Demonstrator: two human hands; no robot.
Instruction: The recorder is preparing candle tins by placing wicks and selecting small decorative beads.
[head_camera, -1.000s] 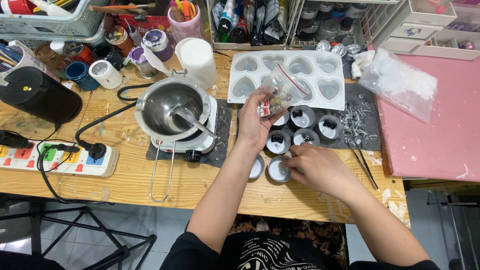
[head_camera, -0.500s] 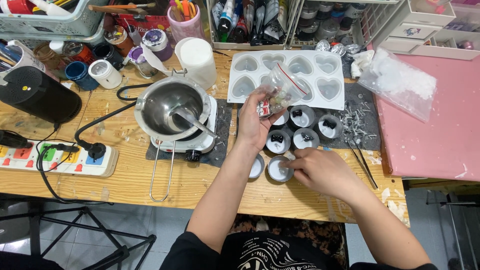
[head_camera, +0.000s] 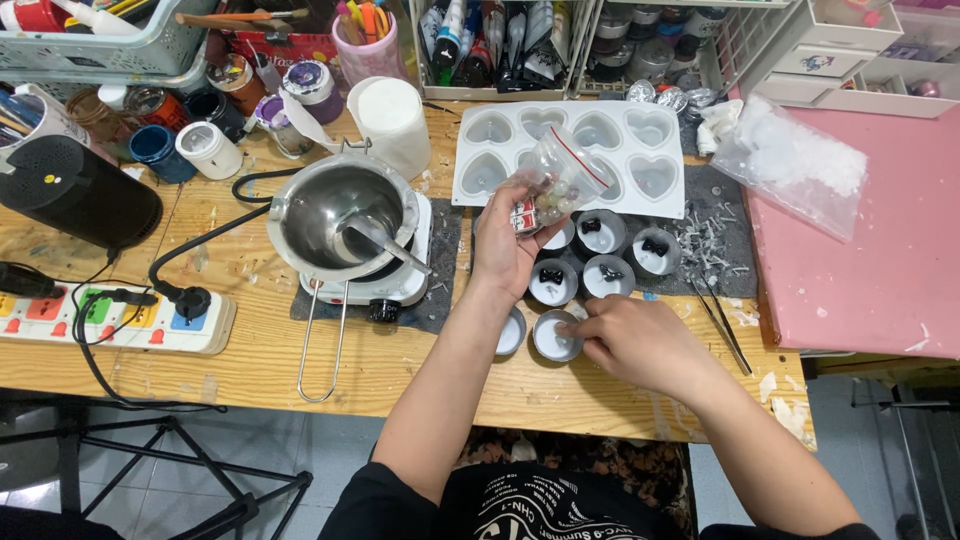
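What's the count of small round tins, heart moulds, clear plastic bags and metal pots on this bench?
Small round tins: 7, one partly behind the left hand
Heart mould: 1
Clear plastic bags: 2, the small zip bag in the left hand and a larger bag on the pink board
Metal pot: 1
Total: 11

A wooden worktable (head_camera: 250, 330) carries a round steel melting pot (head_camera: 335, 215) on a small white hotplate (head_camera: 400, 285), with a white power strip (head_camera: 120, 322) to its left and a white silicone heart-cavity mould (head_camera: 640, 135) to its right, farther back. Small round tins of white wax (head_camera: 600, 255) sit in front of the mould, with thin metal tweezers (head_camera: 722, 322) to their right. A pink flat board (head_camera: 870, 240) lies at the far right with a clear plastic bag of white flakes (head_camera: 795, 165) on its rear corner.
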